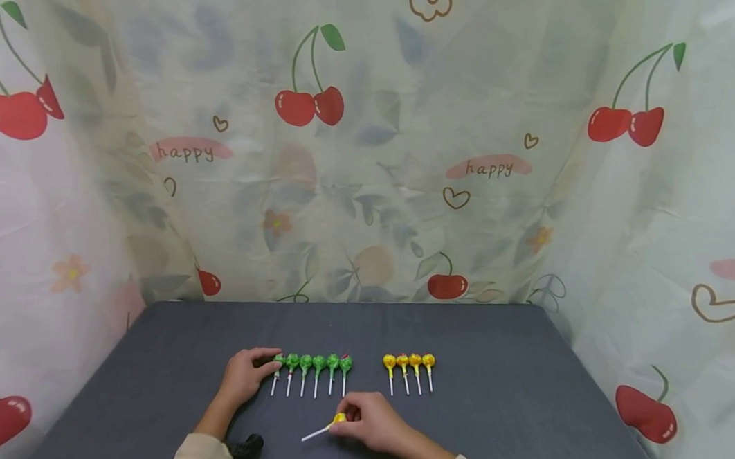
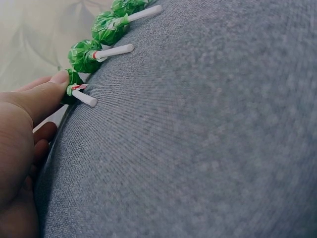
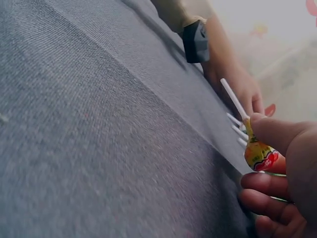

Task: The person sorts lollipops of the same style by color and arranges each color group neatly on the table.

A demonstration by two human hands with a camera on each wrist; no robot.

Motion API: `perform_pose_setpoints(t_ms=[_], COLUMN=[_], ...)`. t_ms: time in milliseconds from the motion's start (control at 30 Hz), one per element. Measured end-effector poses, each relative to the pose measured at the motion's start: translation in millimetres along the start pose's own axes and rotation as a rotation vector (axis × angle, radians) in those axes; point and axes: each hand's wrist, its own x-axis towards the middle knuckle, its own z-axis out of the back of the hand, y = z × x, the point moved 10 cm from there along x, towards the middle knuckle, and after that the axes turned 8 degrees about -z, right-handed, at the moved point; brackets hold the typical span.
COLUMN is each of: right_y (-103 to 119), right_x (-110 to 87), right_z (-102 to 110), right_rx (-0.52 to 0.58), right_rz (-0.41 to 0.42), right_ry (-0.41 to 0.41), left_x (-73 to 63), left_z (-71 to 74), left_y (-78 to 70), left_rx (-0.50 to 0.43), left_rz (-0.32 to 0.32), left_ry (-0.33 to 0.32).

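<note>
Several green-wrapped lollipops [image 1: 319,363] lie side by side in a row, white sticks toward me. At the row's left end, my left hand [image 1: 245,374] pinches the outermost green lollipop [image 2: 74,88] by its wrapped head between thumb and fingers. My right hand [image 1: 371,421] holds a yellow lollipop [image 1: 339,419] in front of the row, gripping it at the head. In the right wrist view its wrapper shows a red patch, and the thumb [image 3: 277,131] presses near where head meets stick. Its stick points out to the left in the head view.
Right of the green row lies a shorter row of several yellow lollipops [image 1: 415,362], sticks also toward me. The dark grey table [image 1: 496,389] is bordered at the back and sides by a printed curtain [image 1: 368,209]. A black device [image 3: 196,42] sits on the left wrist.
</note>
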Motion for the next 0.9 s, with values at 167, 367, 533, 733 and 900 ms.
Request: perform_pose_setpoints(t_ms=[167,367,533,733,900], right_y=[-6,-8,-14,-24,-32], right_x=[-3.1,-7.8,-11.1,-12.7,-14.0], right_z=[10,29,50,78,97], right_rx=[0.035,0.043,0.071,0.04,0.008], right_rz=[-0.013,-0.023,-0.055,-0.096,-0.15], right_ry=[0.011,-0.009,-0.043,-0.108,-0.138], left_x=[0.0,-0.5,-0.2,0.4,-0.4], left_z=[-0.7,-1.2,-1.3,0.7,-0.1], left_y=[0.2,-0.6,-1.3,-1.4,0.3], left_rx=[0.0,0.002,0.004,0.008,0.0], left_rz=[0.002,-0.002,0.0,0.0,0.002], left_ry=[0.003,0.0,0.005,0.0,0.003])
